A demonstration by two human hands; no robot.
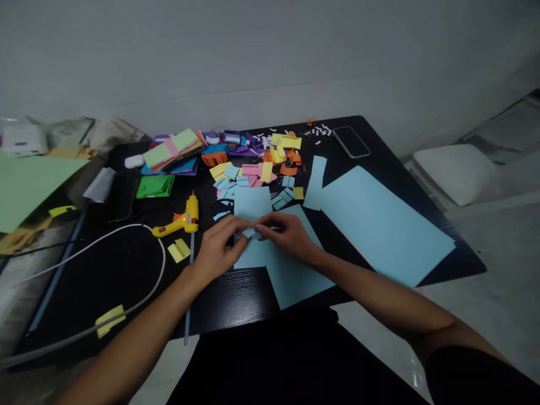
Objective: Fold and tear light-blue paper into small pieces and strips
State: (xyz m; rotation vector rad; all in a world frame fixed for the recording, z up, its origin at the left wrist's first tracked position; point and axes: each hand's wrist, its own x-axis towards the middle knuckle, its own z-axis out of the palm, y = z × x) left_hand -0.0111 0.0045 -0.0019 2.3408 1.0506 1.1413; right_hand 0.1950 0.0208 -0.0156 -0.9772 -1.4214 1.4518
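Observation:
Between my two hands is a small piece of light blue paper (252, 234), its folds partly covered by fingers. My left hand (221, 243) pinches it from the left, and my right hand (287, 235) pinches it from the right. Under them lie a light blue paper strip (248, 260) and a larger light blue sheet (295, 281). Just beyond my hands sit folded blue paper pieces (282, 198). Black scissor handles (225, 203) show in part near my left hand.
A yellow glue gun (185, 219) with a glue stick and a white cable (163, 259) lie to the left. A stack of blue sheets (388, 225) and a phone (351, 142) are at right. Colored paper scraps (253, 147) crowd the back of the black table (219, 304).

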